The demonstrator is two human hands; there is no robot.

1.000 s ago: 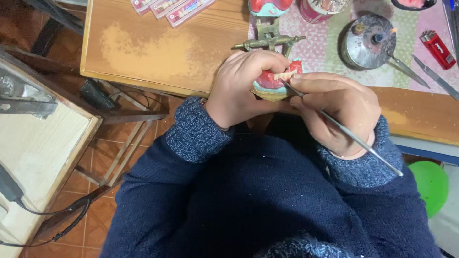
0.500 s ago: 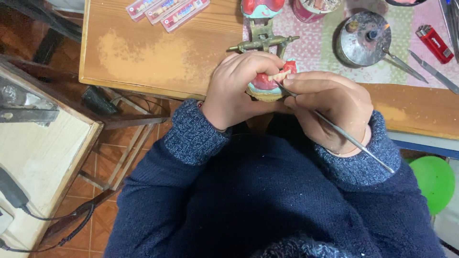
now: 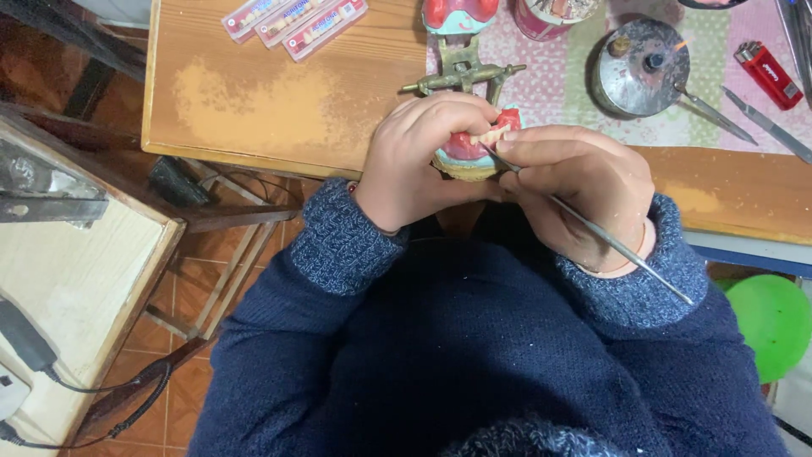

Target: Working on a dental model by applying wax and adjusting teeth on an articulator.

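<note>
My left hand (image 3: 419,156) grips a small dental model (image 3: 474,152) with red wax gums and pale teeth on a cream base, held just above the near edge of the wooden table (image 3: 279,101). My right hand (image 3: 584,190) pinches a thin metal carving tool (image 3: 617,245); its tip touches the teeth of the model and its long handle runs back over my right wrist. Both sleeves are dark blue knit.
A brass articulator (image 3: 463,74) stands just beyond the hands. A round metal burner (image 3: 640,68) with a small flame, a red lighter (image 3: 768,74), metal tools (image 3: 768,125) and strips of artificial teeth (image 3: 296,21) lie on the table. A green stool (image 3: 774,322) sits at right.
The view has shifted slightly; both hands stay together on the model, with the tool tip still working at the teeth.
</note>
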